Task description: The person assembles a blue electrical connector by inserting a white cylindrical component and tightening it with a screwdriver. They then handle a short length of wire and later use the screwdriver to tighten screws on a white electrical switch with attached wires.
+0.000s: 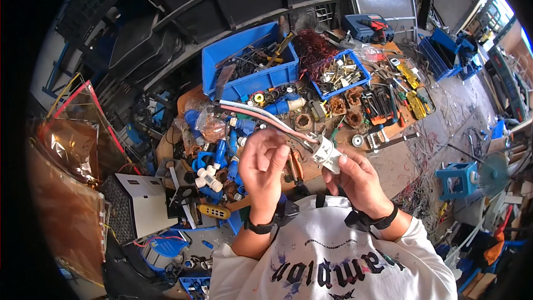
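Over the front of the workbench, my right hand [358,178] grips a white plastic connector [327,154] between thumb and fingers. Several insulated wires [266,115], in white, pink and dark colours, run out of its far end toward the upper left. My left hand [264,161] is beside these wires, palm turned inward and fingers loosely curled. Its thumb stands apart from the fingers, and nothing shows between them. The fingertips are close to the wires; whether they touch is unclear.
Blue and white plastic fittings [211,175] crowd the bench's left side. Behind stand a large blue bin [250,80] of cables and a blue tray [363,80] of brass-coloured parts. Pliers and other hand tools [383,105] lie to the right. A blue stool [455,178] and fan [494,172] stand farther right.
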The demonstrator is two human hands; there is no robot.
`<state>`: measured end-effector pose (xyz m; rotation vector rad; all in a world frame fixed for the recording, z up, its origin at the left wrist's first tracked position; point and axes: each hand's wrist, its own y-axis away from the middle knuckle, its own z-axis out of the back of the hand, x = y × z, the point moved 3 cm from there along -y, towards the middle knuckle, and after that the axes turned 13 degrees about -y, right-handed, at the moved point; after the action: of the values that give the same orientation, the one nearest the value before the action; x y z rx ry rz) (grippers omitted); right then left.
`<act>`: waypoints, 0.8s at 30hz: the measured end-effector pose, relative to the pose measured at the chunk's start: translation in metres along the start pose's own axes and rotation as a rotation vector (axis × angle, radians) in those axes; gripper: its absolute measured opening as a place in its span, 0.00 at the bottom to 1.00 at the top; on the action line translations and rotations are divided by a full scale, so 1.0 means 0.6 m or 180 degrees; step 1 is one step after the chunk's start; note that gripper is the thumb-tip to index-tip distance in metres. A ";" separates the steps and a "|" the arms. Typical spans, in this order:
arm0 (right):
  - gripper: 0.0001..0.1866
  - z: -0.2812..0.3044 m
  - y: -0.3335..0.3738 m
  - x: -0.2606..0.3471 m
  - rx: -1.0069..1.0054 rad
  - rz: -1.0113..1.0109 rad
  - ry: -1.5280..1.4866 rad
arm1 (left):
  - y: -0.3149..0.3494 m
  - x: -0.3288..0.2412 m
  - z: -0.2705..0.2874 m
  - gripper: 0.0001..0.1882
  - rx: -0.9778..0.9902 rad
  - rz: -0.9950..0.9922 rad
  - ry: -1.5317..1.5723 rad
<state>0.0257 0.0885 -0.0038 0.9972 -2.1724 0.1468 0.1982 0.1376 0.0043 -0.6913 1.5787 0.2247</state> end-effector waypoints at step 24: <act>0.27 0.148 -0.013 -0.012 -0.0963 -0.0501 0.0424 | -0.007 0.127 0.137 0.09 -0.0931 0.0838 0.0274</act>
<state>-0.0165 0.0536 -0.0746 0.9495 -1.9163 -0.1803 0.2709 0.1552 -0.0796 -0.7230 1.7371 0.6375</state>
